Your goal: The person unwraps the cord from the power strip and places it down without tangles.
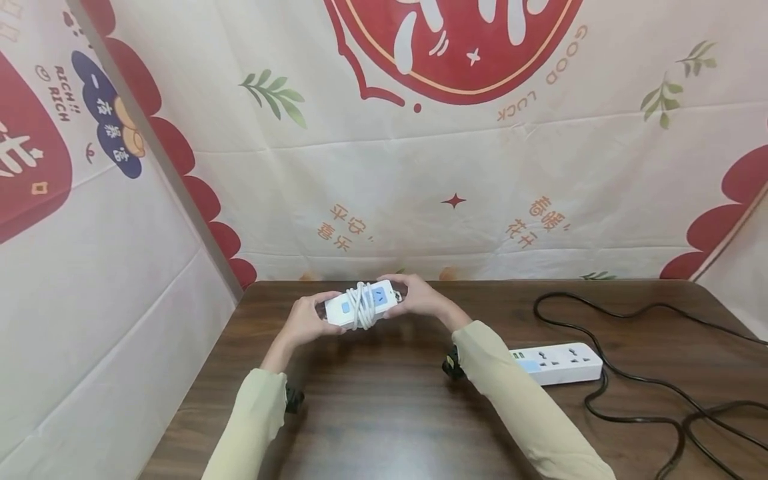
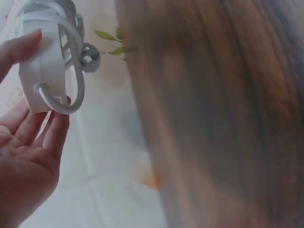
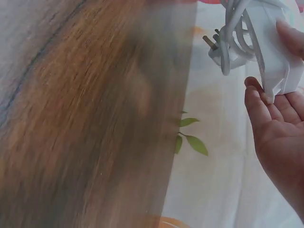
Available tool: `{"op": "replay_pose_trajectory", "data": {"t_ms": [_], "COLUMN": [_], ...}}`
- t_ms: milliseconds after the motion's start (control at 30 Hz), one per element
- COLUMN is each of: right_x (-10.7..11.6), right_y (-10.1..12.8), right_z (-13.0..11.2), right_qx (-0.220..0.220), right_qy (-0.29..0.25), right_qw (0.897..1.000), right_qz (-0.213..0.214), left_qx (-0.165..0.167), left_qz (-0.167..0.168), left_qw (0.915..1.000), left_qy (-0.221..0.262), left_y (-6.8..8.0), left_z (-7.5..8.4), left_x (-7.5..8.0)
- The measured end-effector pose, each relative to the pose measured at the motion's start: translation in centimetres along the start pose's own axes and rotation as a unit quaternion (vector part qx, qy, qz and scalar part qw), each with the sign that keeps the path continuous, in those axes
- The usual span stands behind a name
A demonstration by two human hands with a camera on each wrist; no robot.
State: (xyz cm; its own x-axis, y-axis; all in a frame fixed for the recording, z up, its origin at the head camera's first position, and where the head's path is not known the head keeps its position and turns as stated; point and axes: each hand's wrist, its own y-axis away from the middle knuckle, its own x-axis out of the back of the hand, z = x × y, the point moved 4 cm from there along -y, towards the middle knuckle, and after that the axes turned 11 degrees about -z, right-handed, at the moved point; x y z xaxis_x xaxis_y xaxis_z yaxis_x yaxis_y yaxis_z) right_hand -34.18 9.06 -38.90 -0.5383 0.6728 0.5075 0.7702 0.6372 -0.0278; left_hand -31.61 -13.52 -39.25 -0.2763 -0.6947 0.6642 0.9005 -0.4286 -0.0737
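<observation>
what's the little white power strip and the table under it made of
The small white power strip, held between the left hand and right hand, looks like smooth, slightly glossy moulded plastic; its wrapped white cord looks rubbery or vinyl. The dark brown table shows wood grain with a sheen, possibly laminate.

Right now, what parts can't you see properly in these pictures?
- Head view: the second power strip has its left end hidden behind the right sleeve.
- Head view: the black cable runs off the right edge, so its end is cut off.
- Left wrist view: the table is a blur; the held power strip is cut off at the top.
- Right wrist view: the right hand is cut by the frame edge.
</observation>
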Motion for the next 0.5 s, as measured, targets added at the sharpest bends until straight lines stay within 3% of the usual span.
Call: {"op": "replay_pose_trajectory", "data": {"t_ms": [100, 233, 367, 500], "right_x": [0.2, 0.5, 0.6, 0.5], "right_y": [1.3, 2.5, 3.2, 4.0], "right_z": [-0.9, -0.8, -0.7, -1.3], "right_qx": [0.01, 0.011, 0.026, 0.044], "right_qy": [-0.004, -0.047, -0.079, -0.092], "right_qw": [1.0, 0.998, 0.996, 0.995], "right_qz": [0.015, 0.033, 0.028, 0.008], "left_qx": [-0.015, -0.047, -0.069, -0.051], "left_qz": [-0.003, -0.029, -0.039, -0.043], "left_qw": [0.9999, 0.9951, 0.973, 0.9582], "left_qy": [-0.005, 0.083, 0.217, 0.278], "left_y": [0.5, 1.2, 1.4, 0.6], "left_z": [1.2, 1.8, 0.9, -0.3], "left_x": [-0.1, -0.2, 0.0, -0.4]}}
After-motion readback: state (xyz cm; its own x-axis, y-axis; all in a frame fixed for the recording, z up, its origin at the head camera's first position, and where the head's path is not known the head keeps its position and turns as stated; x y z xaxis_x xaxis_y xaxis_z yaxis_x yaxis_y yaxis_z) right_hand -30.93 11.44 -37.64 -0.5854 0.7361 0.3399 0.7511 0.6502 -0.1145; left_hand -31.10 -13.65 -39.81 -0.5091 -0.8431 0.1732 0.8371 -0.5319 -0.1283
